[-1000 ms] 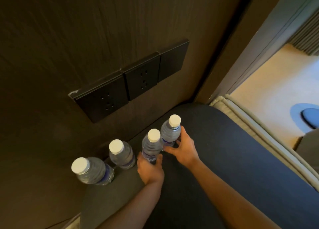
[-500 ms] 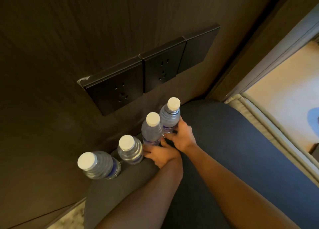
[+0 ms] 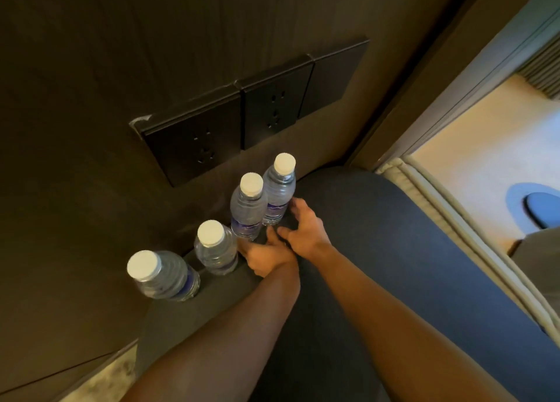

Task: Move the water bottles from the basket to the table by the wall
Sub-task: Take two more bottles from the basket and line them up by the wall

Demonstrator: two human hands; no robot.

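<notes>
We are seeing four water bottles [image 3: 247,207] standing along the desk [image 3: 348,235] edge; our right hand [image 3: 304,226] is spreading open, our left hand's [image 3: 268,256] grip perhaps loose, fingertips hidden.

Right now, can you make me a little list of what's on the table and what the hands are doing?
bottles: four, white caps, standing in a row along the wall
first bottle: far left
second bottle: next along
third bottle: beside the left hand
fourth bottle: far right
left hand: open, at the third bottle's base
right hand: open, fingers by the fourth bottle
table: dark top
sockets: on the wall above
</notes>
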